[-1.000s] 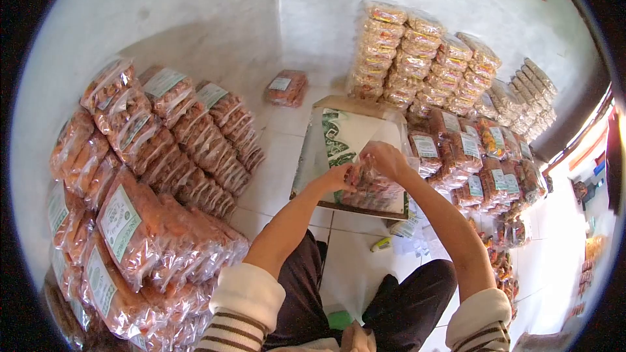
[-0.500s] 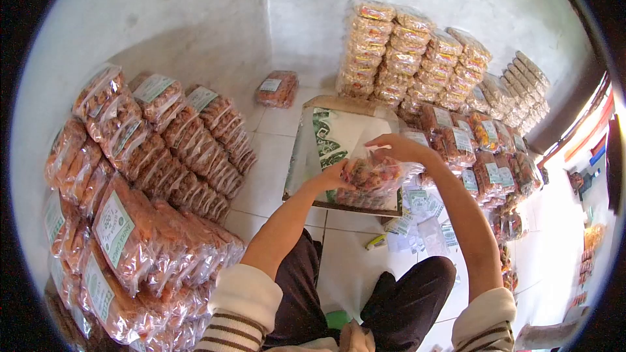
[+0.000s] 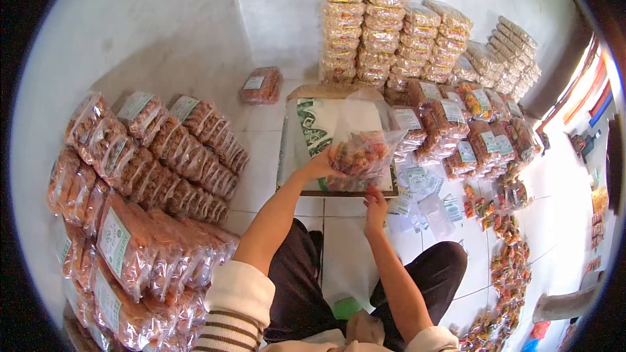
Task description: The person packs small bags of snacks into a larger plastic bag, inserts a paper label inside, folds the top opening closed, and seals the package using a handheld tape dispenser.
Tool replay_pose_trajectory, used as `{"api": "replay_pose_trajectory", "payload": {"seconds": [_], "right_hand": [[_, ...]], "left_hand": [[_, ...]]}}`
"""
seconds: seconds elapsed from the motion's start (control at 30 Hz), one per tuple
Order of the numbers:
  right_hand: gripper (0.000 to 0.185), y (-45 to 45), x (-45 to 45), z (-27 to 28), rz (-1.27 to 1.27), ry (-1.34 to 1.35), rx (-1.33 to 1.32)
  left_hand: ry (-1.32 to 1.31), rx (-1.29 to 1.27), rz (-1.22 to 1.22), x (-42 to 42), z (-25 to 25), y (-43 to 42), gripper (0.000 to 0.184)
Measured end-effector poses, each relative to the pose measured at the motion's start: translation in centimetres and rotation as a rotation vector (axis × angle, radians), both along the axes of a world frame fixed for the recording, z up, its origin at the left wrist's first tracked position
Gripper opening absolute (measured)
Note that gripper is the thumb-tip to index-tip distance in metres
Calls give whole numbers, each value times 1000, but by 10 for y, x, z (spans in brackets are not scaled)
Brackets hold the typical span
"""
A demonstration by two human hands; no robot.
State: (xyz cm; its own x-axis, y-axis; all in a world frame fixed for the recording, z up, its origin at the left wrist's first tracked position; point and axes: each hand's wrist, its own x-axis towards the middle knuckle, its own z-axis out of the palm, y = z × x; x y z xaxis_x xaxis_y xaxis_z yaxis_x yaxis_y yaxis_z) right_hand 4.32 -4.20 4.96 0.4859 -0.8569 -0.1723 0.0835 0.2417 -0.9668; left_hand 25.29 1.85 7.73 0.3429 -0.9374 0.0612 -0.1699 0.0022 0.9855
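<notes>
A clear plastic bag [image 3: 362, 155] filled with small red and orange packets rests at the near right part of a shallow tray [image 3: 392, 186], its empty top spread toward the back. My left hand [image 3: 319, 165] grips the bag's left side. Just below the bag, at the tray's near edge, my right hand [image 3: 375, 201] has its fingers partly curled; whether anything small is between them cannot be made out. A green and white patterned sheet [image 3: 312, 124] lines the tray.
Stacked reddish-brown packs [image 3: 130, 248] fill the left. Tall stacks of pale packs [image 3: 342, 32] stand by the wall. Labelled packs [image 3: 450, 120] are piled right of the tray. Printed labels [image 3: 420, 182] and loose small packets [image 3: 508, 267] lie on the floor.
My right hand has come down from the bag's top to the tray's near edge. The bag's top now stands open and spread. The view has shifted to the right.
</notes>
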Motion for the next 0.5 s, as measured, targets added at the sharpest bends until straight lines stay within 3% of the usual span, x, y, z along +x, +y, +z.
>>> {"api": "replay_pose_trajectory", "payload": {"seconds": [0.03, 0.1, 0.2, 0.23, 0.3, 0.43, 0.5], "right_hand": [[33, 7, 3, 0, -2, -3, 15], [35, 15, 10, -2, -100, 106, -233], [38, 9, 23, -12, -141, 78, -255], [38, 6, 27, -19, -140, 74, -251], [40, 4, 34, -22, -77, 204, -493], [40, 9, 41, -16, -93, 147, -524], [40, 6, 45, -18, -25, 121, -630]], "left_hand": [[34, -4, -35, -3, 1, 2, 97], [-31, 29, -27, -5, 3, 3, 96], [-139, 75, -5, -3, 4, -2, 96], [-162, 96, 3, -3, 5, -2, 96], [-195, 114, 24, -4, 6, -2, 96], [-221, 208, 48, -5, 12, -1, 98], [-220, 139, 39, 5, -12, -6, 99]]}}
